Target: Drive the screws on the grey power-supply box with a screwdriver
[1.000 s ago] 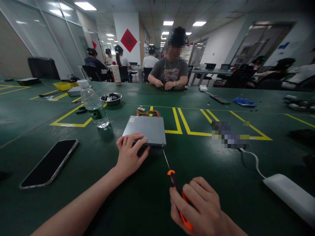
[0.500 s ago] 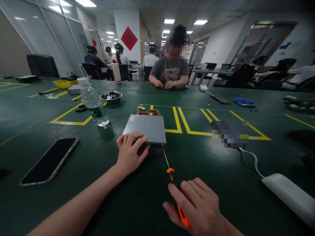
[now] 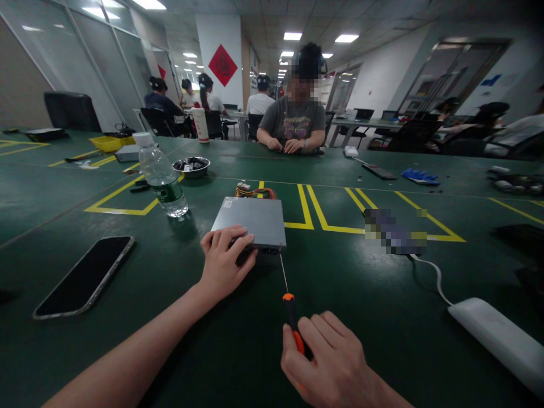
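Note:
A grey metal box (image 3: 255, 218) lies on the green table, with a bundle of coloured cables (image 3: 257, 192) behind it. My left hand (image 3: 225, 258) rests on the box's front left part, fingers spread over its top and thumb at the front side. In my right hand (image 3: 325, 357) is an orange and black screwdriver (image 3: 290, 309), its handle wrapped by the fingers. The thin shaft points away from me to the front right corner of the box; whether the tip sits in a screw is too small to tell.
Left of the box stand a water bottle (image 3: 165, 184), a metal bowl (image 3: 192, 167) of small parts and a phone (image 3: 87, 276). On the right lie a blurred-out device (image 3: 393, 231) and a white cabled block (image 3: 495, 334). A person (image 3: 293, 122) sits opposite.
My right hand has shifted slightly left, and its fingers have closed further round the screwdriver handle, which has turned. My left hand and the box look the same.

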A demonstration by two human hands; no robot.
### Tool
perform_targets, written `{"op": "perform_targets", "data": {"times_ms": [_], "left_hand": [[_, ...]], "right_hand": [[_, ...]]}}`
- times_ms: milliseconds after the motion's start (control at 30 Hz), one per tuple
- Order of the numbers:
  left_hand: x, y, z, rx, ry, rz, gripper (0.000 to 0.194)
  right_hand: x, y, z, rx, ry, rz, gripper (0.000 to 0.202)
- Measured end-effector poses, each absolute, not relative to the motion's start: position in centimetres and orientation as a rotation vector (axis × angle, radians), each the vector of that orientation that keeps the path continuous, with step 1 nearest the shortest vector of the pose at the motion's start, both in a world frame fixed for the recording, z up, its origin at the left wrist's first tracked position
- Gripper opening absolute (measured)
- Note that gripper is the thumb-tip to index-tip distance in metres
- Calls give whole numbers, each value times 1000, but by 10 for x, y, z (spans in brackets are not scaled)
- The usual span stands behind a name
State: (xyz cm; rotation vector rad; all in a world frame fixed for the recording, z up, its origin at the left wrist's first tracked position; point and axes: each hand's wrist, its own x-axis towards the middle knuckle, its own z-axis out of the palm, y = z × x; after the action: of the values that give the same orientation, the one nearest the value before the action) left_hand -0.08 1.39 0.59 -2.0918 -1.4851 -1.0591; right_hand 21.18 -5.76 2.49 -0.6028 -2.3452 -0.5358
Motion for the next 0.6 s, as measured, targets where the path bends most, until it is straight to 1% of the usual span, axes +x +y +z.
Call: {"op": "perform_targets", "data": {"times_ms": [167,433,533,600], "left_hand": [[0,13,6,-2092,-1496,-1054,23],[0,14,7,-2083,-1481,-1054,22],[-1,14,6,-2086,-1481,-1047,22],[-1,14,6,-2090,-1488,-1043,22]], "right_hand": [[211,-58,23,-614,-2381,-533,10],[211,-59,27,-659,-2349,-405,9],[212,-58,29,-679,-2300,-395,17],[213,-58,28,-694,-2265,-398,16]]}}
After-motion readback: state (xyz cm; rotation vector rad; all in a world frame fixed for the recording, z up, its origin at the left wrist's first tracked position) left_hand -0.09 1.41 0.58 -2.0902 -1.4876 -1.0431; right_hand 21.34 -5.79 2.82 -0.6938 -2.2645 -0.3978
